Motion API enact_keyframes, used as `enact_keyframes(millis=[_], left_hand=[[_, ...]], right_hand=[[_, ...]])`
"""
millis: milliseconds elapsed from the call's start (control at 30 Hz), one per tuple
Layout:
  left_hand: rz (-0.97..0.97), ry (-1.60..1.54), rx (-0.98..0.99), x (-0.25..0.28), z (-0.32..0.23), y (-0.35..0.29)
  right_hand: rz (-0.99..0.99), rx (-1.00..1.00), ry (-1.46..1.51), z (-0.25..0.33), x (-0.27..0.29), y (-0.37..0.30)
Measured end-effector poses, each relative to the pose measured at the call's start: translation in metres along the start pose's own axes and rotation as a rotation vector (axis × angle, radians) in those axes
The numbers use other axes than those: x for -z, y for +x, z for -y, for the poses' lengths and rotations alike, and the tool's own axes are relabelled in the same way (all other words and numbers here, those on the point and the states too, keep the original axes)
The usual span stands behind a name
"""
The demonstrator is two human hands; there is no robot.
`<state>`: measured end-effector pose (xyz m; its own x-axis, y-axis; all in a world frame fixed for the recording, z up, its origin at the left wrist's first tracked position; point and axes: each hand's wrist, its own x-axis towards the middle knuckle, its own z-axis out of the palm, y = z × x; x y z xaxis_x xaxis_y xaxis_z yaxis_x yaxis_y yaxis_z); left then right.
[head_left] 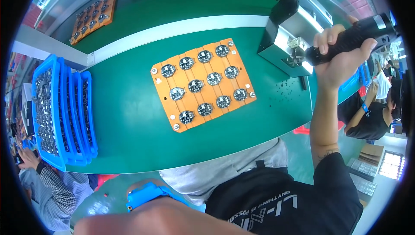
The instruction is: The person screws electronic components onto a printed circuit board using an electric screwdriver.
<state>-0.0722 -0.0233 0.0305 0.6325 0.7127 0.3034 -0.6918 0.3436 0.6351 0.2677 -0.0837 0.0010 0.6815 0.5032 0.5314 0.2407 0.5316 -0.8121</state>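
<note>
My right hand (pixel 337 66) is wrapped around a black electric screwdriver (pixel 352 38) at the upper right. The screwdriver's tip end is at the metal pick-up part of a screw feeder box (pixel 283 49). My left hand (pixel 125 221) is a large blur at the lower edge, close to the camera, its fingers not made out; a blue wrist strap (pixel 149 194) is on that wrist. Mid-table lies an orange fixture plate (pixel 186 93) bearing rows of small round circuit boards (pixel 196 86), apart from both hands.
Stacked blue trays (pixel 56 118) full of small dark parts stand at the table's left. Another loaded orange plate (pixel 94 17) rests beyond the white rail (pixel 181 28). Dark bits (pixel 283 91) are scattered near the feeder. Other people sit at the far left and right.
</note>
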Motion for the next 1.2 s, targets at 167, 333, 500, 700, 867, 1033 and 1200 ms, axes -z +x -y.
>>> enact_keyframes(millis=[167, 333, 500, 700, 867, 1033, 1200], left_hand=[[0.016, -0.049, -0.036, -0.001, 0.000, -0.006], [0.037, -0.088, -0.047, 0.001, 0.003, -0.005], [0.061, -0.139, -0.044, -0.002, 0.010, -0.006], [0.101, -0.178, -0.092, 0.001, 0.008, -0.007], [0.068, -0.188, -0.135, -0.002, 0.010, -0.016], [0.067, -0.196, -0.127, 0.002, 0.006, -0.019], [0.075, -0.239, -0.122, 0.001, 0.009, -0.018]], right_hand=[[-0.036, 0.030, 0.019, 0.004, 0.002, -0.001], [-0.118, 0.117, -0.115, 0.003, 0.004, 0.004], [-0.080, 0.161, -0.139, -0.005, 0.007, -0.001], [-0.052, 0.079, -0.026, -0.005, 0.012, -0.015], [-0.125, -0.035, -0.061, -0.001, 0.007, -0.010], [0.022, -0.089, 0.187, 0.000, -0.004, -0.026], [0.093, -0.093, 0.281, -0.015, -0.046, -0.046]])
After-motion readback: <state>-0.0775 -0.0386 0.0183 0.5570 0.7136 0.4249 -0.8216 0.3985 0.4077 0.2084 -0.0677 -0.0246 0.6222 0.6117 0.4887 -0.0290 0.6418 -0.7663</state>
